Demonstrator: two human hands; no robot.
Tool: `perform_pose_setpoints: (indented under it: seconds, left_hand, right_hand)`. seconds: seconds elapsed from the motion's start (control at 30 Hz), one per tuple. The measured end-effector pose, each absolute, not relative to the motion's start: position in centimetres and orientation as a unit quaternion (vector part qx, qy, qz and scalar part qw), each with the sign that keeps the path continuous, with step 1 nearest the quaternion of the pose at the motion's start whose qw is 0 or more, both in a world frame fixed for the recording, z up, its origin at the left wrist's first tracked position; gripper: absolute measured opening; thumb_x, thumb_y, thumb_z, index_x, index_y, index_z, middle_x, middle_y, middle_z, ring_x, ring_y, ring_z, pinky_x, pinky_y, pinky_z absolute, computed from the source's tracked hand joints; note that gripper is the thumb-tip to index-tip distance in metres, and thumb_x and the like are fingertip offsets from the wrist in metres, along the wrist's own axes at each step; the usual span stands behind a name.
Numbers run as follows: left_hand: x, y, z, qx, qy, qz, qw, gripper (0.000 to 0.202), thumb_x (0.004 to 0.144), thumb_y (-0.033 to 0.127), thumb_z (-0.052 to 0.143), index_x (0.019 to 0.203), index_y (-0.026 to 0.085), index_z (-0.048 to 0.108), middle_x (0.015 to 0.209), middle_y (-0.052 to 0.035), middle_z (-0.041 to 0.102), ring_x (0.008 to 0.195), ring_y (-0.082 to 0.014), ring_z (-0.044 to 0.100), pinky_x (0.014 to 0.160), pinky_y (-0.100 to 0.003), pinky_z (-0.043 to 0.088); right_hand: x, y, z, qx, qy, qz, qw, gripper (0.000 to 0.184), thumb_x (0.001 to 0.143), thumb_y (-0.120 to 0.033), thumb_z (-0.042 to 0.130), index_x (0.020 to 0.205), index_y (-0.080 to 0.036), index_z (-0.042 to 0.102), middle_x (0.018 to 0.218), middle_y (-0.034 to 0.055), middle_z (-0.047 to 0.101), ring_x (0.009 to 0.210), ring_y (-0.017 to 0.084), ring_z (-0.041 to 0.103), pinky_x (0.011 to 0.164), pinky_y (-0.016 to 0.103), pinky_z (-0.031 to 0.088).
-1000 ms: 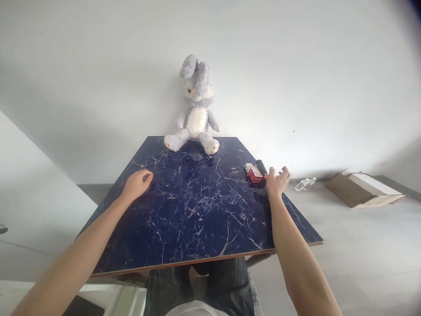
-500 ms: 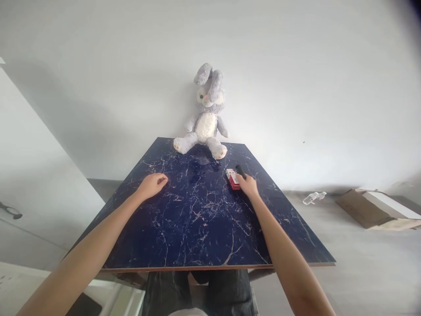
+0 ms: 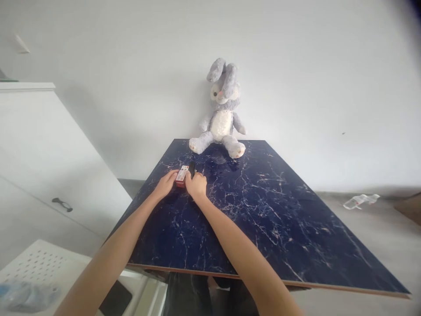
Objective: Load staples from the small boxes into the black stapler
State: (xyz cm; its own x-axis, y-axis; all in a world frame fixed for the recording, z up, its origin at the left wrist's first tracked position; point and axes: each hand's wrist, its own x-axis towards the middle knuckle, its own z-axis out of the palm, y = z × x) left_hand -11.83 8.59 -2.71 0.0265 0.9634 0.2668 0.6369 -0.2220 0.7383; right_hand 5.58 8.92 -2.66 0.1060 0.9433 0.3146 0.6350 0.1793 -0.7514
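Observation:
A small red-and-white box point(image 3: 180, 177) is between my two hands, over the left part of the dark blue marbled table point(image 3: 250, 215). My left hand point(image 3: 166, 183) is closed at the box's left side, its fingertips on the edge. My right hand point(image 3: 197, 184) grips the right side of the box with the thumb. That same hand also holds a slim black object point(image 3: 191, 166), whose lower part is hidden by the fingers; its kind is unclear. Beyond the hands, a grey plush rabbit point(image 3: 221, 125) sits upright at the table's far edge.
A white cabinet point(image 3: 59, 145) with a dark handle point(image 3: 62, 204) stands left of the table. At lower left is a white perforated surface point(image 3: 39, 263) bearing a clear plastic bag point(image 3: 28, 296). A clear bottle point(image 3: 361, 201) lies on the floor to the right, near a cardboard box point(image 3: 410, 208).
My right hand has carried the box and the black object from the table's right side to the left, meeting my left hand. The view has turned left.

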Motion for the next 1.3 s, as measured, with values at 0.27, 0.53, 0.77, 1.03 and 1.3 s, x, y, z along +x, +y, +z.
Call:
perform_pose_setpoints:
  seconds: [0.27, 0.53, 0.77, 1.03, 1.3]
  left_hand:
    - [-9.8, 7.8, -1.9, 0.685, 0.611, 0.338, 0.208, 0.074, 0.085, 0.056, 0.065, 0.147, 0.019, 0.046, 0.141, -0.0127, 0.059, 0.125, -0.0314, 0.059, 0.109, -0.042, 0.043]
    - [-10.3, 8.2, -1.4, 0.701, 0.596, 0.329, 0.212, 0.080, 0.081, 0.058, 0.070, 0.148, 0.023, 0.045, 0.140, -0.0093, 0.060, 0.122, -0.0299, 0.061, 0.105, -0.039, 0.047]
    - [-9.9, 8.0, -2.3, 0.677, 0.638, 0.328, 0.163, 0.063, 0.091, 0.054, 0.058, 0.144, 0.021, 0.051, 0.137, -0.0126, 0.063, 0.123, -0.0340, 0.060, 0.104, -0.044, 0.046]
    - [-11.2, 8.3, -2.8, 0.593, 0.665, 0.426, 0.157, 0.052, 0.084, 0.037, 0.068, 0.134, 0.024, 0.059, 0.123, -0.0080, 0.070, 0.110, -0.0287, 0.067, 0.099, -0.041, 0.050]
    - [-12.6, 9.7, -4.2, 0.537, 0.638, 0.492, 0.250, 0.043, 0.085, 0.039, 0.065, 0.125, 0.024, 0.064, 0.123, -0.0078, 0.071, 0.108, -0.0269, 0.068, 0.090, -0.037, 0.054]
  right_hand:
    - [9.2, 10.9, -3.4, -0.614, -0.579, 0.232, 0.484, 0.061, 0.104, -0.046, 0.016, 0.096, -0.016, 0.068, 0.105, 0.0194, 0.070, 0.106, 0.034, 0.065, 0.096, 0.047, 0.046]
    - [11.3, 16.0, -3.4, -0.547, -0.629, 0.302, 0.462, 0.063, 0.102, -0.056, 0.019, 0.112, -0.020, 0.069, 0.115, 0.0126, 0.071, 0.115, 0.031, 0.063, 0.103, 0.043, 0.044]
    - [11.6, 19.9, -3.5, -0.476, -0.740, 0.274, 0.388, 0.038, 0.101, -0.038, 0.036, 0.109, -0.027, 0.072, 0.120, 0.0018, 0.071, 0.114, 0.023, 0.063, 0.103, 0.036, 0.044]
    - [12.3, 19.3, -4.4, -0.475, -0.761, 0.237, 0.372, 0.024, 0.085, -0.015, 0.049, 0.097, -0.022, 0.069, 0.088, 0.0014, 0.071, 0.080, 0.018, 0.064, 0.082, 0.029, 0.049]
    - [14.4, 16.9, -4.7, -0.399, -0.816, 0.187, 0.375, 0.029, 0.081, -0.007, 0.040, 0.089, -0.021, 0.065, 0.095, 0.0055, 0.063, 0.090, 0.020, 0.060, 0.086, 0.029, 0.047]
